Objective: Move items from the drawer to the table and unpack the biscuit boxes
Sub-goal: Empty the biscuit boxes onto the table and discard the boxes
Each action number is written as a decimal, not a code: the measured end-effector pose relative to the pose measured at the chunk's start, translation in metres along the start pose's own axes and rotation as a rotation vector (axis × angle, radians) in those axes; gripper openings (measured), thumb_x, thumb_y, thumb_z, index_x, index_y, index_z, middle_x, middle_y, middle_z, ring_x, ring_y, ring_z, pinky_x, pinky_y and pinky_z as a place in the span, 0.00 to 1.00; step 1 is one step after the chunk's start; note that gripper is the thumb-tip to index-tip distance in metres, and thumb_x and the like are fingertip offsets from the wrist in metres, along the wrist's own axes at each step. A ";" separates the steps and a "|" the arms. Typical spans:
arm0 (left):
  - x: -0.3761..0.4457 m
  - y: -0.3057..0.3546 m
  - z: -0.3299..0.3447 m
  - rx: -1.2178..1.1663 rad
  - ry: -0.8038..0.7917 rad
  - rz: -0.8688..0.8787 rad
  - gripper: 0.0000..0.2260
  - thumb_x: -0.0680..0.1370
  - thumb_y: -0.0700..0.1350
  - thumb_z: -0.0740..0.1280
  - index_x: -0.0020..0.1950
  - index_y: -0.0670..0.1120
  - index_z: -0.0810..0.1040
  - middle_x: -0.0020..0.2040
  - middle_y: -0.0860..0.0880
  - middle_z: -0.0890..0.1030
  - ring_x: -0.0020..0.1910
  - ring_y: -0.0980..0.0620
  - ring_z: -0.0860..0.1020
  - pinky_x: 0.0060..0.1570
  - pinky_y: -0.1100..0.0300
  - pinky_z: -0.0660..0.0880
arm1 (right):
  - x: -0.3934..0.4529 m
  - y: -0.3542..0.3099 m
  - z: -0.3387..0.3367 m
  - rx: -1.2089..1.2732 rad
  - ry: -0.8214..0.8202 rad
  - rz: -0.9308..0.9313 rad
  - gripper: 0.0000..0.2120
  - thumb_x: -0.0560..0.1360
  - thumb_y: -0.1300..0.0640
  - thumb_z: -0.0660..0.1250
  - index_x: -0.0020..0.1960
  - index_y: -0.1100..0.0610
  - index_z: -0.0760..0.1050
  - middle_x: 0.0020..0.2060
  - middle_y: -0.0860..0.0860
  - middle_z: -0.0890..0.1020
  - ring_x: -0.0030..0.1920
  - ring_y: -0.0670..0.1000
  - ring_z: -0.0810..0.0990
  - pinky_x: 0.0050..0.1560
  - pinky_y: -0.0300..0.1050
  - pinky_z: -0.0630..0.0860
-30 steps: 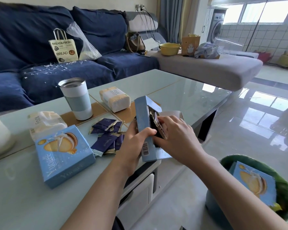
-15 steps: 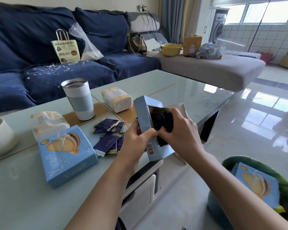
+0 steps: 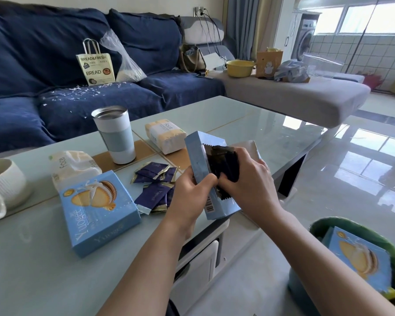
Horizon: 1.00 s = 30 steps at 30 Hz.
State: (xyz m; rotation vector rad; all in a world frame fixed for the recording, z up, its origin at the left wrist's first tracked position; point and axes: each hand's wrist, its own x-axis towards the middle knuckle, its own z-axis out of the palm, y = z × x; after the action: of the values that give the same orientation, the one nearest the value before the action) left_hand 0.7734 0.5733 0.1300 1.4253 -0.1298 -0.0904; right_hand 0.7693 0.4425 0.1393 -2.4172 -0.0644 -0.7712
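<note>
**Packets halfway out of the open box**

Glass-topped bench (image 3: 249, 115) before a blue sofa (image 3: 55, 65) carries a sealed biscuit box (image 3: 98, 210) and loose navy packets (image 3: 155, 188). Above its near edge, the left hand (image 3: 189, 197) is clamped on the open biscuit box (image 3: 198, 160), held upright with its long axis running 12 to 6. The right hand (image 3: 249, 181), at 3 o'clock from the box, is closed round a dark bundle of packets (image 3: 221, 160) protruding from the box's open side. Pulling toward 3 o'clock should free them.
</note>
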 end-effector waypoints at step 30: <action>0.012 0.007 -0.024 -0.116 0.216 -0.233 0.10 0.77 0.42 0.66 0.58 0.44 0.78 0.44 0.44 0.84 0.40 0.46 0.81 0.40 0.56 0.78 | 0.057 0.006 -0.006 0.421 0.108 0.390 0.06 0.71 0.59 0.71 0.39 0.50 0.78 0.35 0.47 0.82 0.39 0.52 0.81 0.36 0.45 0.79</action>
State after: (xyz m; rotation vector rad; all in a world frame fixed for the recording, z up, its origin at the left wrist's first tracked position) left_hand 0.7886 0.5960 0.1344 1.3206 0.2173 -0.1330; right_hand 0.8149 0.4267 0.1707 -1.9056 0.2558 -0.6298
